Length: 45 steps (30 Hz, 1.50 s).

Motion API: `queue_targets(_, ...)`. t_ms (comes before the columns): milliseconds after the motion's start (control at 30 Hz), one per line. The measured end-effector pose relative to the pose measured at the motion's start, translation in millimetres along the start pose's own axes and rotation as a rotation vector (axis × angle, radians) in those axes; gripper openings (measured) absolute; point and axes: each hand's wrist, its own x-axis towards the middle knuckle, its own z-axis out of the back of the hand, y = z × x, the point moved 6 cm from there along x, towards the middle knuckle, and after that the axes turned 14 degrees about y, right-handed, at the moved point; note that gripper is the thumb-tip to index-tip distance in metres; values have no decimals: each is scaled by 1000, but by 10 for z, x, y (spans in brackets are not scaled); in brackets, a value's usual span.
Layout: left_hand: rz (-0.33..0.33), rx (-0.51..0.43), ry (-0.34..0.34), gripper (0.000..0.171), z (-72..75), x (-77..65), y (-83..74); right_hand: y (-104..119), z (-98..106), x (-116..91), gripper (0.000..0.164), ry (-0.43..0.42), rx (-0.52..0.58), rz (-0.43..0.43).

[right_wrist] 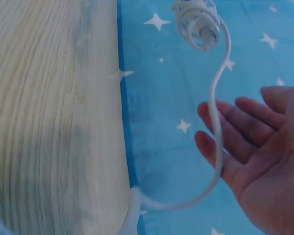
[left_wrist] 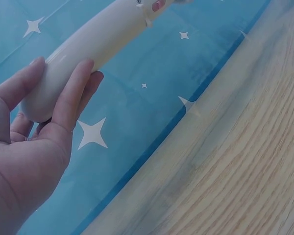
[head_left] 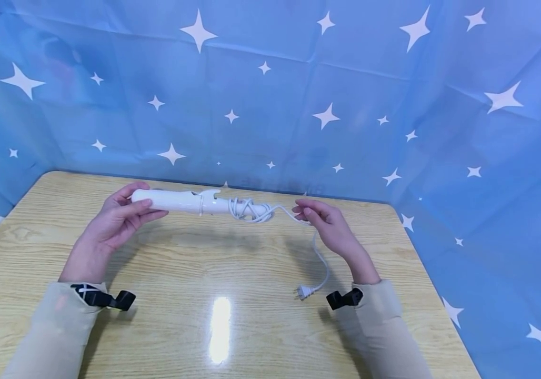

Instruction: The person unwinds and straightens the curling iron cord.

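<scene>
A white curling iron (head_left: 176, 200) is held level above the far part of the table. My left hand (head_left: 114, 218) grips its thick rounded end, thumb and fingers around it, as the left wrist view shows on the white barrel (left_wrist: 95, 46). Around the slimmer handle end on the right, the white cord (head_left: 251, 210) is wound in loose loops. From there the cord runs to my right hand (head_left: 329, 226), whose fingers are spread loosely; in the right wrist view the cord (right_wrist: 215, 122) crosses the fingertips without being gripped. A two-pin plug (head_left: 304, 291) dangles below.
The wooden table (head_left: 166, 316) has a bright light reflection near its front middle. A blue curtain (head_left: 270, 95) with white stars stands behind it and along the sides. Both wrists carry black camera straps (head_left: 102, 297).
</scene>
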Motion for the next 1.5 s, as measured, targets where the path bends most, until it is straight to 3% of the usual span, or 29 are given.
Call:
queue_targets(167,-5,5,25,37,-9,4,20,73,-97,80,44,32,37,30)
queue_targets(433,7,-8,7,34,-36,4,39,98,-197,173,62,65,101,42)
queue_targets(500,6,-9,5,34,-37,4,39,94,-213,180,61,76,119,49)
queue_targets(700,2,-7,5,35,-14,-4,44,50,-249,179,37,78,92,35)
queue_targets(933,1,-4,13,35,-22,2,53,6,-250,154,29,3,29,-12)
queue_targets(1200,-5,-29,16,36,-28,21,60,-17,-182,103,19,-123,23,11)
queue_targets(1500,-55,-59,89,39,-25,58,82,-43,-131,66,14,-202,23,31)
